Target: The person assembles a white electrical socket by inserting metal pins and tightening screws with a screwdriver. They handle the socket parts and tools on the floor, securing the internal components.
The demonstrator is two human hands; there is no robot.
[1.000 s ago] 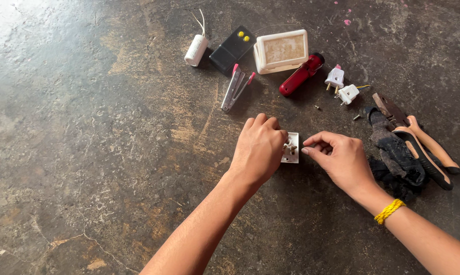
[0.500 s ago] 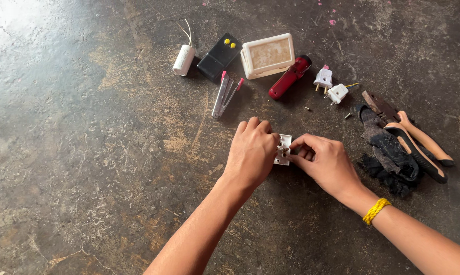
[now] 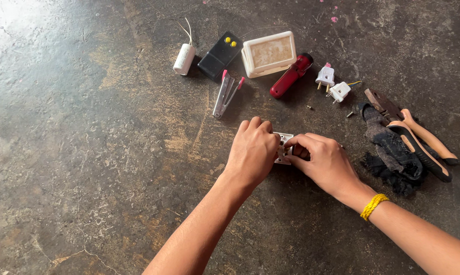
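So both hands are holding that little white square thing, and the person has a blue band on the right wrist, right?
Not quite. The band on the right wrist is yellow, not blue, as the head view shows. The rest holds: the left hand and the right hand both hold the little white square thing down on the dark floor.

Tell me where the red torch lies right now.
In the head view the red torch lies on the floor in the upper middle, right beside the cream rectangular box and left of the two white plugs, well above both hands.
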